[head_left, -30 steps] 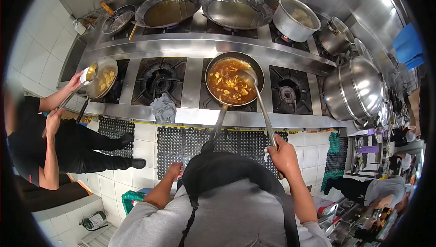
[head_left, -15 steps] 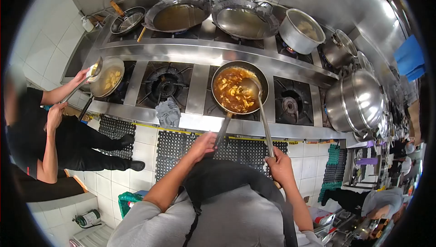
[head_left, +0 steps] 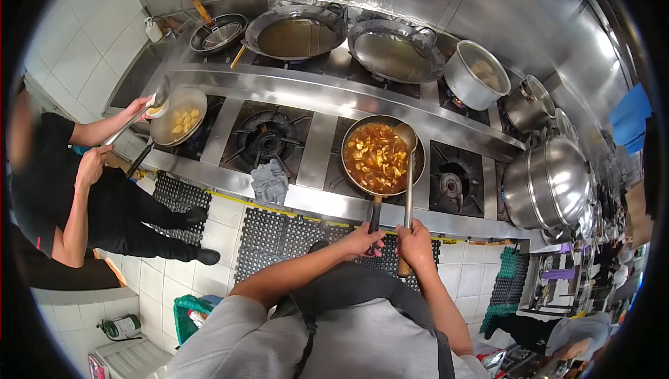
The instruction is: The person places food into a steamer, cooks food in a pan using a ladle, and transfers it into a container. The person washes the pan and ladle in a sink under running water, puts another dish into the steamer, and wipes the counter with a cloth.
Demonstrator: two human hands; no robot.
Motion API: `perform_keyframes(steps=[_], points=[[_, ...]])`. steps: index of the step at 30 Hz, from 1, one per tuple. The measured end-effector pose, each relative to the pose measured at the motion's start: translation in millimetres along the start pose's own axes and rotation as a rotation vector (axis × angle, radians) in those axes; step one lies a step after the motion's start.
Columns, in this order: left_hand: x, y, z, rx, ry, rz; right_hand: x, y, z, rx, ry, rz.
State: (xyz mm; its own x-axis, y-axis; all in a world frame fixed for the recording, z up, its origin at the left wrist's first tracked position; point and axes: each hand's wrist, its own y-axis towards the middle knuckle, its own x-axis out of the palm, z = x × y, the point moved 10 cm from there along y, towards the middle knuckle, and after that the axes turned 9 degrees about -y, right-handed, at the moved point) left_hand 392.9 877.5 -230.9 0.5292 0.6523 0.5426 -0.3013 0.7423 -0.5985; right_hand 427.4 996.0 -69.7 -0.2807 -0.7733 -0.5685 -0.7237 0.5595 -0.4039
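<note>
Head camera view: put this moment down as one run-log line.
pan: on stove, saucy food inside | left hand: gripping pan handle | right hand: holding ladle, bowl at pan's far right edge

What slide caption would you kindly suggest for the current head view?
Left hand on the handle of a food-filled pan, right hand holding a ladle.

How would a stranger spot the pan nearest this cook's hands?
Find the long steel stove. In its front row, between two burners without pans, sits a round pan. Its reddish-brown sauce sets it apart from the front row's other pan, which holds yellow pieces.
</note>
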Motion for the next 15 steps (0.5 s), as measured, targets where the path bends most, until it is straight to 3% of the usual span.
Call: perform_keyframes(steps=[6,7,10,15], points=[[16,15,17,0.312,0.126,-0.051,30,19,-12,-0.102,-0.169,-0.016],[8,14,16,0.323,0.188,0.052,39,30,5,-0.138,-0.199,-0.016],[15,2,21,0.223,0.156,0.017,40,20,-8,-0.126,-0.159,-0.100],[9,6,20,0.230,0.183,0.055,21,-4,-25,-0.079,-0.198,-0.233]])
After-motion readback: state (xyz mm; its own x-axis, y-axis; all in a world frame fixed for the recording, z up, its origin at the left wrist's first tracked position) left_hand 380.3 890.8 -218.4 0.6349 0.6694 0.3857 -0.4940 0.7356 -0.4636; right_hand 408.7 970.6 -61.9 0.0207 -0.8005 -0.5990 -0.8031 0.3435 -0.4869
